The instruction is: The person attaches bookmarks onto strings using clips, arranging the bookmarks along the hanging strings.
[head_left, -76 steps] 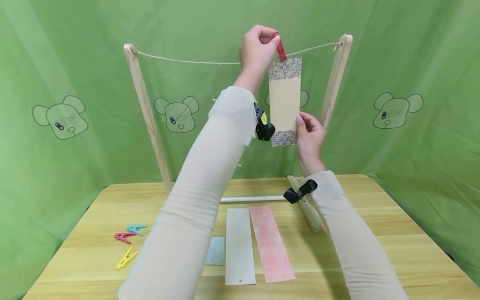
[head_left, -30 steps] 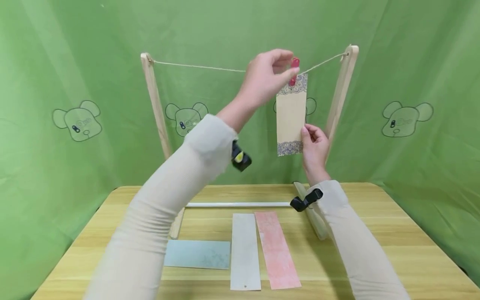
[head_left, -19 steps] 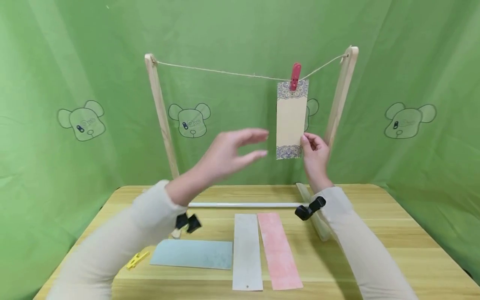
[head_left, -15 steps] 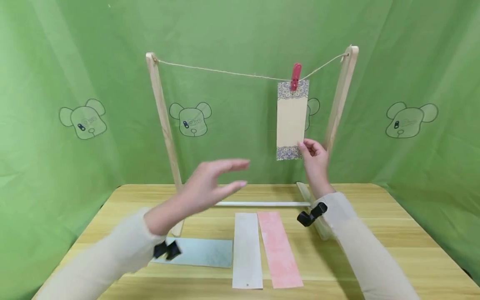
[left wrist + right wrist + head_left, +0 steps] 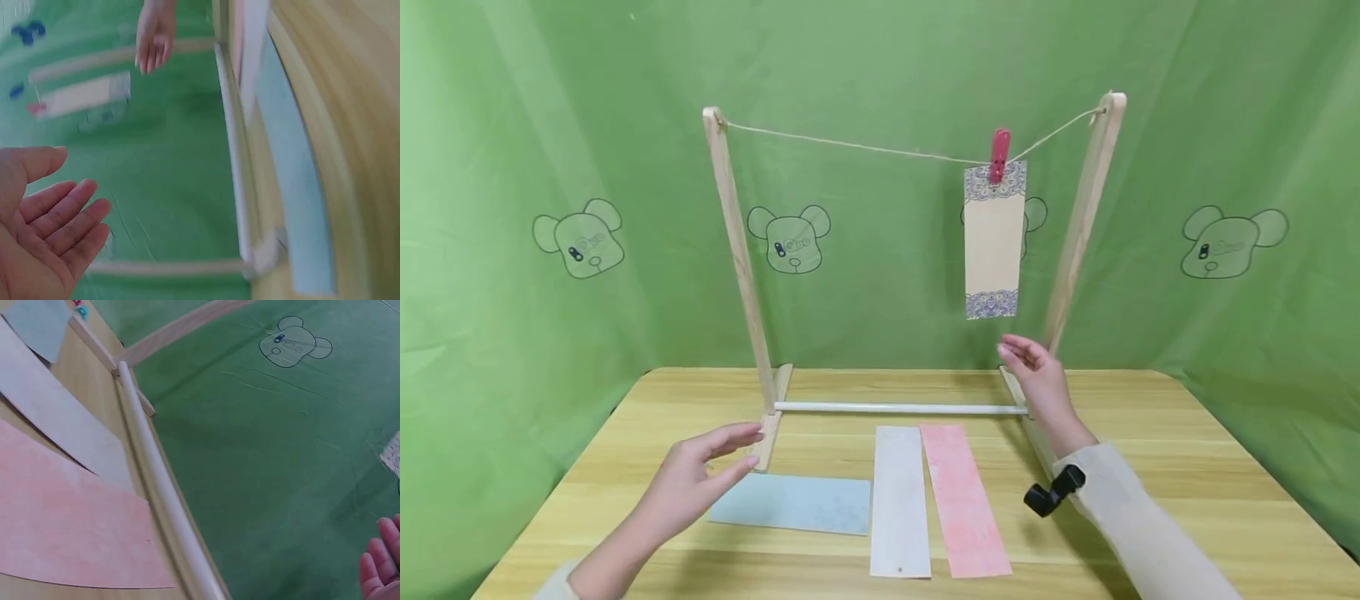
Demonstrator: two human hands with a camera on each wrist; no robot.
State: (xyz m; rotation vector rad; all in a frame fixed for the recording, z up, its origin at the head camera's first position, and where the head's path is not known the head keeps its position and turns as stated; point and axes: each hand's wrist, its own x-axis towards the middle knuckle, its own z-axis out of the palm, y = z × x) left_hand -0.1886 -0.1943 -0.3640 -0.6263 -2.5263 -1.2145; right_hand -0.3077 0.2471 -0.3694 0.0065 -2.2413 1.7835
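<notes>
A cream bookmark-like card (image 5: 994,246) with blue patterned ends hangs from the string (image 5: 850,145), held by a red clothespin (image 5: 999,156). My right hand (image 5: 1037,379) is just below the card, apart from it, with loosely bent fingers and nothing in them. Low at the left, my left hand (image 5: 696,475) holds nothing, thumb and fingers spread apart; the left wrist view shows the same hand (image 5: 53,231) with its palm visible. Near it on the table lies a light blue card (image 5: 793,503). Beside that are a pale grey card (image 5: 899,500) and a pink card (image 5: 966,500).
Two wooden posts (image 5: 737,258) carry the string, joined low down by a white rod (image 5: 902,408). The wooden table (image 5: 1157,467) ends at a green curtain (image 5: 865,317) with bear drawings. Small red and blue pieces (image 5: 81,309) show at the right wrist view's top left.
My left hand has released the red clothespin and moved down left toward the table. My right hand has let go of the card's lower edge and dropped. The card now hangs by the clothespin alone.
</notes>
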